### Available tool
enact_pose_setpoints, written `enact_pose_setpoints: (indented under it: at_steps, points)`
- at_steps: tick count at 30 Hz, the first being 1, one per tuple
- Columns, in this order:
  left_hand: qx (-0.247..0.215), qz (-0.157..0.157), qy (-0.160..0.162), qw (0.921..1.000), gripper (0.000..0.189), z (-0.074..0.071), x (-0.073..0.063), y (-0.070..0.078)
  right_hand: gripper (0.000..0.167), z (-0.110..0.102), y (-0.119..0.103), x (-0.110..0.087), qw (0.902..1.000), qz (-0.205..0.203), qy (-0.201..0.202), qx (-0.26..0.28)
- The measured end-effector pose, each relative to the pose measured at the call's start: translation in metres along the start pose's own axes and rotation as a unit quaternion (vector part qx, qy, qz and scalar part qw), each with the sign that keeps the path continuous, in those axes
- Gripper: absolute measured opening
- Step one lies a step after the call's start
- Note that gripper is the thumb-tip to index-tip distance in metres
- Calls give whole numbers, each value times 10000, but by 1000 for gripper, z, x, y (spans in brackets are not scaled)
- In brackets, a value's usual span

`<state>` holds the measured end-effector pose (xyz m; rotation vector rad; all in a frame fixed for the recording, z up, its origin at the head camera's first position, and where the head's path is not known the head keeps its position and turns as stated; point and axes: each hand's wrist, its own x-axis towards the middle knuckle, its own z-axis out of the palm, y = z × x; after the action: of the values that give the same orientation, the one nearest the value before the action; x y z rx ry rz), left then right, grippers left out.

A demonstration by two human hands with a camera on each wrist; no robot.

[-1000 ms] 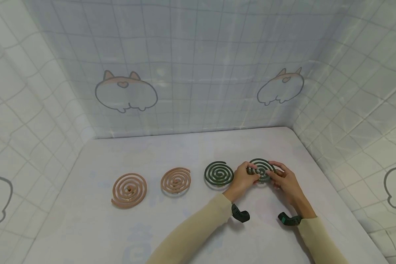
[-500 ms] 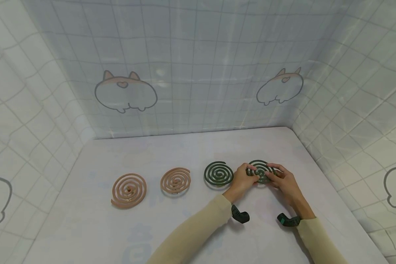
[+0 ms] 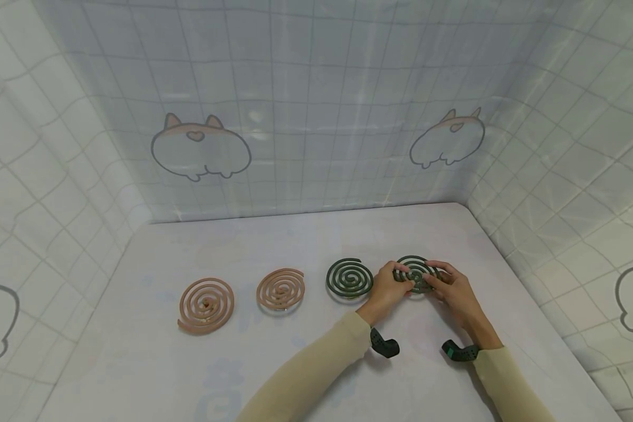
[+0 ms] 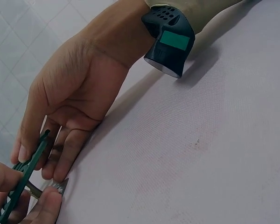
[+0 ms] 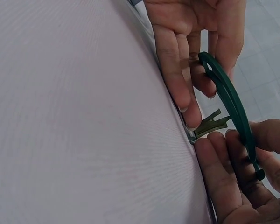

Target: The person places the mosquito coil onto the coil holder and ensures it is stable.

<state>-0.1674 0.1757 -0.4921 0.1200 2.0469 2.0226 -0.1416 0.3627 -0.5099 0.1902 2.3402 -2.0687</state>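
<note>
In the head view, a dark green mosquito coil lies between my two hands at the right of the row. My left hand pinches its left rim, thumb on top; my right hand pinches the right rim. Seen edge-on in the right wrist view, the coil tilts above a small brass-coloured metal stand. Fingertips of both hands touch this stand's foot near the tabletop. In the left wrist view, the right hand reaches down to the coil. The coil's joint with the stand is partly hidden.
Another green coil sits just left of my left hand. Further left are two brown coils, one nearer and one at the far left. The white table ends at tile-patterned curtains behind and at both sides.
Both hands and the green coil have come down slightly from a second ago. Over the last half second they hardly move. The other coils stay where they were.
</note>
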Motion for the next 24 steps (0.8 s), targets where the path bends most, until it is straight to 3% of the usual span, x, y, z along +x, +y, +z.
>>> enact_pose_setpoints:
  at_steps: [11,24]
  points:
    - [20,85,42,10000,26,0,0,0,53,2,-3,1,9997,-197,30,125]
    - [-94,5,55,9999,27,0,2,1,58,5,-5,3,9999,73,98,-89]
